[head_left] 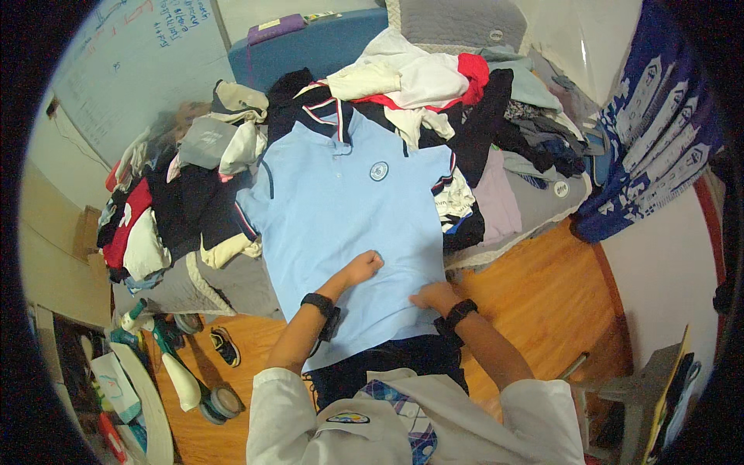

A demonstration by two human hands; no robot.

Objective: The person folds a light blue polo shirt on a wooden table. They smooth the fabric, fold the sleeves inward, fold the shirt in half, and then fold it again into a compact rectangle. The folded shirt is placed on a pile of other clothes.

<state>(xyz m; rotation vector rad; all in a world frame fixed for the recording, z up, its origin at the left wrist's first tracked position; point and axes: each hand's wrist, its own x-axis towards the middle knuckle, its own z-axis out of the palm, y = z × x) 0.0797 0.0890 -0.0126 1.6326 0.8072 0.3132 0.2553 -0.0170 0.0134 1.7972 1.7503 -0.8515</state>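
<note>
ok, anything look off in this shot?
Mainly the clutter: clothes lie jumbled in heaps around the spread-out light-blue polo shirt. Also, a dark shoe sits on the wood floor at lower left, with no clear mate beside it. I see no spill or damage.

Clothes (426, 74) lie left, right and behind the shirt (341, 213).
</note>
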